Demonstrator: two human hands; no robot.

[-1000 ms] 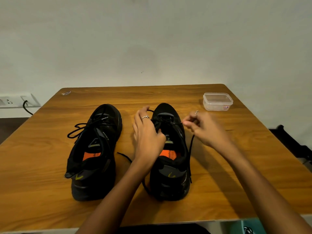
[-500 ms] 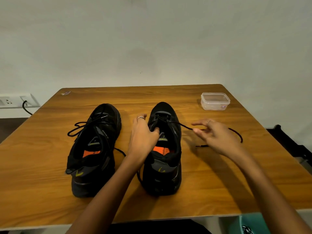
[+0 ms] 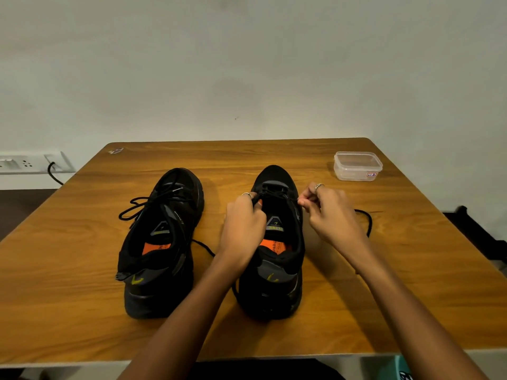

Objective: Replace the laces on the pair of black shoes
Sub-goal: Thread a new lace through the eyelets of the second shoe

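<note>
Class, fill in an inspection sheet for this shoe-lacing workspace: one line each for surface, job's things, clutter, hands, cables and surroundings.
Surface: wooden table, a small sticker at its far left corner.
Job's things: two black shoes, toes pointing away. Left shoe has a lace with loose loops trailing off its left side. Right shoe has its lace running out to the right and lying on the table.
Clutter: clear lidded plastic box, far right.
Hands: left hand holds the lace at the right shoe's front eyelets; right hand pinches the lace beside the shoe.
Cables: black cable plugged into the wall socket.
Surroundings: plain pale wall.
</note>
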